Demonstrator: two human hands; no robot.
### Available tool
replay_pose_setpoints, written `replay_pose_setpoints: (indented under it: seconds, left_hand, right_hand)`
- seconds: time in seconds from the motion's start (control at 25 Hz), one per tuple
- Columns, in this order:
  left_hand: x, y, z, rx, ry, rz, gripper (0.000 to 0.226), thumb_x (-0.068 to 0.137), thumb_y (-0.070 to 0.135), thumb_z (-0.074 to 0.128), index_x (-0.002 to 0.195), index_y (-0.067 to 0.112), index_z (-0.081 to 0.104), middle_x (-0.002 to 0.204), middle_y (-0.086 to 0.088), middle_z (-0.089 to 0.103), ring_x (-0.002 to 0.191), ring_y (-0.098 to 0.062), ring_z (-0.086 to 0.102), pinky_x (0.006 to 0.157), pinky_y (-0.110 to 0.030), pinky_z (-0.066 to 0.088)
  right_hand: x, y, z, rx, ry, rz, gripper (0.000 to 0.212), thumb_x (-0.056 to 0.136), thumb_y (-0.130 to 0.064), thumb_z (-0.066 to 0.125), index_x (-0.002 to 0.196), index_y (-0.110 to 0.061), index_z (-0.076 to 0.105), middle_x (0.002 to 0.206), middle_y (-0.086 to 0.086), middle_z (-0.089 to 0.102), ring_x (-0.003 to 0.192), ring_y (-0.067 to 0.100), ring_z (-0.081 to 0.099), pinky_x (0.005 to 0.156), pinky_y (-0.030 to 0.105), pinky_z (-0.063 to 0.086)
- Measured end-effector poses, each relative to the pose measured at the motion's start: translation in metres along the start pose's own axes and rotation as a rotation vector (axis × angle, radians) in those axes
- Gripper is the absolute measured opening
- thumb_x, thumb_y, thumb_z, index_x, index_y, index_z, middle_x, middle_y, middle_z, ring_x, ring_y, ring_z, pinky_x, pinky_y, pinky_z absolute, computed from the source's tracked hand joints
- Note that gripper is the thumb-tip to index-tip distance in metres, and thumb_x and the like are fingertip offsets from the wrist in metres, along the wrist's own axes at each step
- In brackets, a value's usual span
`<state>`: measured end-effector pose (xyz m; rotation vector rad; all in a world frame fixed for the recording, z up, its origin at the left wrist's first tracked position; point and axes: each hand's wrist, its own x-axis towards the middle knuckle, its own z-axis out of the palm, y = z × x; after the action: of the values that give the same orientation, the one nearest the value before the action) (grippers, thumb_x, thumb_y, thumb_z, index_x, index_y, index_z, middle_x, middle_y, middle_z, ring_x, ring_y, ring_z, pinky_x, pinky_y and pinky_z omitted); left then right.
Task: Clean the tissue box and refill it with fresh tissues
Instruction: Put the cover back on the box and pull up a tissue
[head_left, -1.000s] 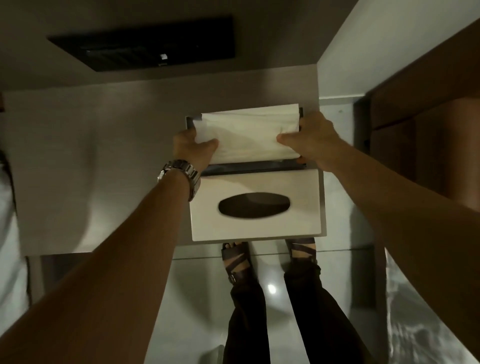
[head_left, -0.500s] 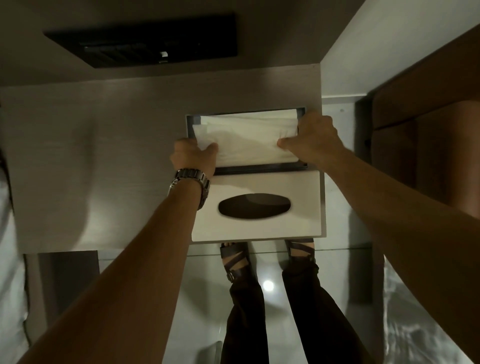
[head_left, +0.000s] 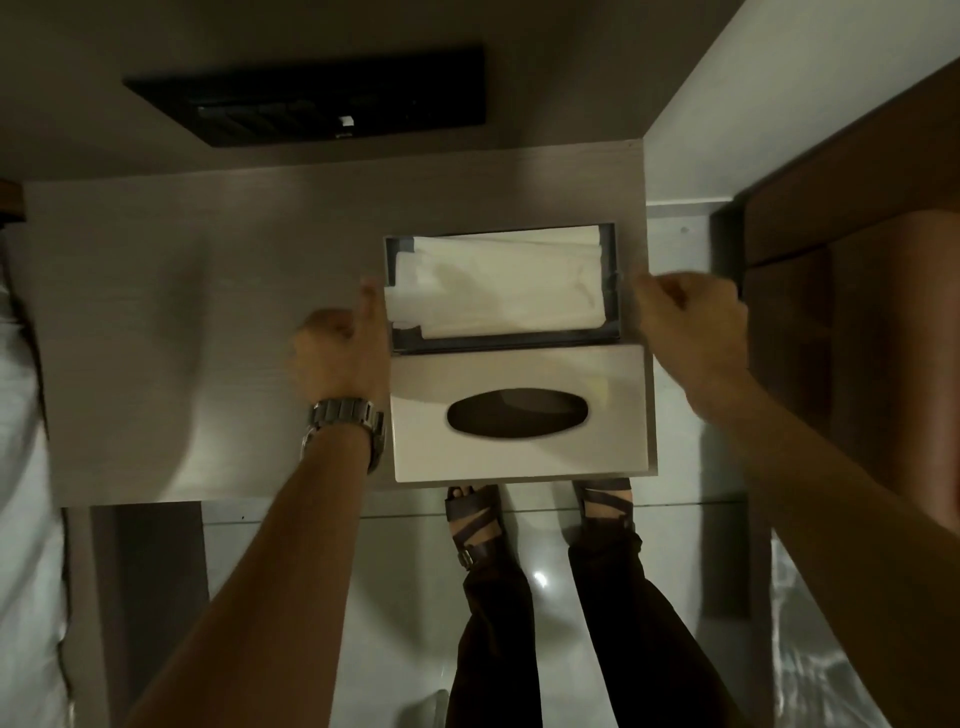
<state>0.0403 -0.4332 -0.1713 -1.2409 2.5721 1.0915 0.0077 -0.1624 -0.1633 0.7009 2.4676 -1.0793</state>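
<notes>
Feet: two feet in dark strap sandals (head_left: 475, 525) stand on the shiny floor (head_left: 363, 597), nearest of all, just at the near edge of the worktop (head_left: 208, 322).
Lid: the pale tissue box lid (head_left: 519, 415) lies flat at the near right corner of the worktop. It has a dark oval hole in its middle. Its far edge meets the open box.
Watch: a metal watch (head_left: 345, 421) sits on the left wrist, just left of the lid.
Left hand: the left hand (head_left: 340, 353) is just left of the box. Its fingers are curled in loosely and hold nothing. The thumb points up beside the left wall of the box, very near the tissues; it is too blurred to tell if it touches.
Right hand: the right hand (head_left: 691, 322) is just right of the box. Its fingers are curled in and hold nothing. It does not touch the tissues.
Box: the open tissue box (head_left: 613, 291) lies just beyond the lid, between the two hands.
Tissues: the white tissues (head_left: 493, 286) lie inside the open box, a bit crooked, with a folded edge on the left.
Far away: a dark flat panel (head_left: 306, 109) sits beyond the worktop.
</notes>
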Motion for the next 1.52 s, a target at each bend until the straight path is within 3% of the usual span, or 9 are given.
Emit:
replay_pose_setpoints:
  seconds: [0.16, 0.32, 0.52, 0.68, 0.84, 0.96, 1.16, 1.36, 1.52]
  left_hand:
    - [-0.048, -0.04, -0.001, -0.133, -0.052, -0.267, 0.056, 0.091, 0.064, 0.046, 0.057, 0.021, 0.057, 0.057, 0.003, 0.06, 0.052, -0.007, 0.059, 0.059, -0.026, 0.05]
    - [-0.084, -0.058, 0.012, -0.212, -0.147, -0.27, 0.044, 0.091, 0.065, 0.045, 0.082, 0.028, 0.067, 0.079, 0.007, 0.067, 0.079, -0.016, 0.067, 0.067, -0.033, 0.056]
    - [-0.112, -0.052, 0.014, -0.281, -0.059, -0.282, 0.066, 0.085, 0.07, 0.046, 0.129, 0.023, 0.059, 0.116, -0.002, 0.068, 0.106, -0.023, 0.065, 0.089, -0.043, 0.055]
    - [-0.124, -0.025, -0.007, -0.419, 0.015, -0.204, 0.069, 0.078, 0.075, 0.045, 0.124, 0.027, 0.062, 0.111, 0.002, 0.07, 0.095, -0.014, 0.069, 0.077, -0.037, 0.06]
    - [-0.085, 0.02, -0.014, -0.47, 0.019, -0.167, 0.061, 0.086, 0.071, 0.044, 0.116, 0.022, 0.065, 0.097, 0.005, 0.07, 0.079, -0.006, 0.069, 0.052, -0.014, 0.05]
    - [-0.047, 0.043, -0.004, -0.406, 0.015, -0.176, 0.074, 0.088, 0.072, 0.04, 0.125, 0.011, 0.06, 0.106, -0.004, 0.067, 0.093, -0.019, 0.065, 0.063, -0.023, 0.045]
    - [-0.019, 0.045, 0.012, -0.378, -0.082, -0.246, 0.093, 0.079, 0.08, 0.042, 0.134, 0.006, 0.052, 0.128, -0.015, 0.061, 0.113, -0.031, 0.06, 0.082, -0.036, 0.047]
    - [-0.013, 0.043, 0.018, -0.34, -0.143, -0.236, 0.076, 0.081, 0.079, 0.042, 0.12, 0.016, 0.061, 0.099, 0.002, 0.063, 0.098, -0.022, 0.06, 0.083, -0.036, 0.045]
    - [-0.005, 0.041, 0.024, -0.284, -0.169, -0.225, 0.081, 0.081, 0.08, 0.039, 0.124, 0.013, 0.059, 0.117, -0.009, 0.065, 0.107, -0.027, 0.061, 0.091, -0.041, 0.048]
  right_hand:
    - [-0.051, 0.046, 0.011, 0.206, -0.063, 0.197, 0.037, 0.101, -0.048, 0.047, 0.122, -0.02, 0.06, 0.119, 0.004, 0.065, 0.108, 0.024, 0.064, 0.099, 0.049, 0.053]
    - [-0.083, 0.07, 0.03, 0.355, -0.047, 0.295, 0.03, 0.104, -0.046, 0.041, 0.124, -0.027, 0.053, 0.11, -0.007, 0.061, 0.092, 0.011, 0.061, 0.086, 0.033, 0.055]
    - [-0.09, 0.076, 0.041, 0.443, -0.025, 0.367, 0.042, 0.105, -0.045, 0.039, 0.137, -0.02, 0.05, 0.128, 0.006, 0.06, 0.105, 0.021, 0.062, 0.075, 0.025, 0.051]
    - [-0.094, 0.054, 0.026, 0.502, 0.043, 0.287, 0.027, 0.103, -0.051, 0.04, 0.116, -0.033, 0.056, 0.112, -0.004, 0.063, 0.097, 0.012, 0.063, 0.069, 0.023, 0.047]
    - [-0.065, 0.003, 0.013, 0.511, 0.083, 0.164, 0.021, 0.101, -0.056, 0.039, 0.091, -0.041, 0.05, 0.098, -0.015, 0.06, 0.085, 0.003, 0.065, 0.065, 0.018, 0.049]
    - [-0.035, -0.028, 0.014, 0.511, 0.092, 0.122, 0.026, 0.103, -0.05, 0.039, 0.084, -0.036, 0.05, 0.089, -0.016, 0.058, 0.081, 0.002, 0.063, 0.062, 0.015, 0.047]
    - [-0.004, -0.033, 0.023, 0.471, 0.029, 0.134, 0.019, 0.105, -0.04, 0.039, 0.102, -0.029, 0.054, 0.091, -0.013, 0.057, 0.084, 0.002, 0.056, 0.061, 0.014, 0.04]
    - [0.003, -0.025, 0.03, 0.422, 0.021, 0.172, 0.024, 0.106, -0.037, 0.037, 0.108, -0.023, 0.056, 0.09, -0.013, 0.057, 0.083, 0.002, 0.055, 0.062, 0.014, 0.04]
    - [0.006, -0.018, 0.035, 0.374, 0.002, 0.178, 0.021, 0.107, -0.036, 0.035, 0.106, -0.025, 0.053, 0.088, -0.015, 0.054, 0.081, 0.002, 0.054, 0.062, 0.013, 0.039]
